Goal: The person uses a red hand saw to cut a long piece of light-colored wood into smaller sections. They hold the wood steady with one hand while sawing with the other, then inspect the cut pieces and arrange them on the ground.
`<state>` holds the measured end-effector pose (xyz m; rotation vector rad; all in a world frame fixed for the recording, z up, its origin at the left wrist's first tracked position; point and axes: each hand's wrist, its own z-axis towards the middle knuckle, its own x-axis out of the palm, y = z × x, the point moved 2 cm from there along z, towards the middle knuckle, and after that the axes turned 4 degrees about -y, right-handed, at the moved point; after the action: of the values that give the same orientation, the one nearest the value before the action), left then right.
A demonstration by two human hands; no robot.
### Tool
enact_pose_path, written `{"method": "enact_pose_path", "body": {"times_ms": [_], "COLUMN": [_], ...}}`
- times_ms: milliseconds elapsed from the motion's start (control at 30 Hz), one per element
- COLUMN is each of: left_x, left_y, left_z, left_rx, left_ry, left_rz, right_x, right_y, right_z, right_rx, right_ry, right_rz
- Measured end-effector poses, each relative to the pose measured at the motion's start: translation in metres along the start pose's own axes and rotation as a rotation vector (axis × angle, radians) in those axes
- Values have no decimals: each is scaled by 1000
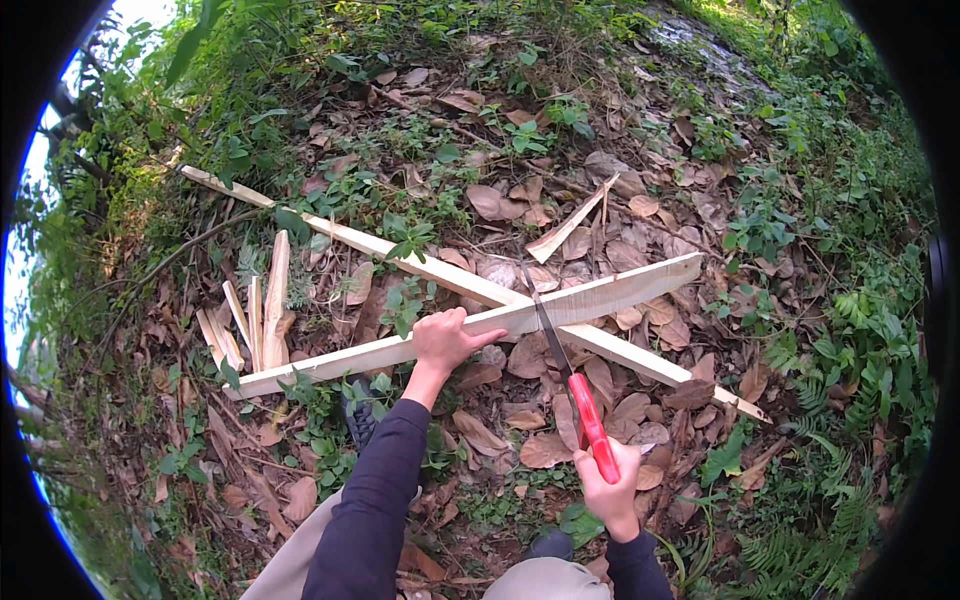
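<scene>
My right hand is closed round the red handle of a hand saw. The saw's dark blade runs up and away from the handle and lies across a pale wooden board, in or on its edge. My left hand grips that board to the left of the blade, thumb pointing right along it. The board slants from lower left to upper right and rests across a second long wooden strip, the two forming a cross. Blade and board meet near this crossing.
Several short wood pieces stand or lean at the left. A pale split offcut lies beyond the board. Dry brown leaves and green plants cover the ground. My shoe is beside the board, under my left arm.
</scene>
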<state>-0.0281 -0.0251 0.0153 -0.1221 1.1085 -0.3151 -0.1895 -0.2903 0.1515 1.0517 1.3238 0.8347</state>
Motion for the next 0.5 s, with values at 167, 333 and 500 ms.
{"method": "enact_pose_path", "body": {"times_ms": [167,333,500], "left_x": [11,13,11], "left_y": [10,11,34], "left_z": [20,27,49], "left_rx": [-30,-106,-174], "left_ry": [231,465,379], "left_rz": [84,53,93], "right_x": [1,0,-66], "right_y": [-16,-13,-12], "right_z": [15,-18,-79], "right_rx": [-16,32,-101], "right_ry": [-18,-63,-9], "right_rz": [-15,-18,-237]}}
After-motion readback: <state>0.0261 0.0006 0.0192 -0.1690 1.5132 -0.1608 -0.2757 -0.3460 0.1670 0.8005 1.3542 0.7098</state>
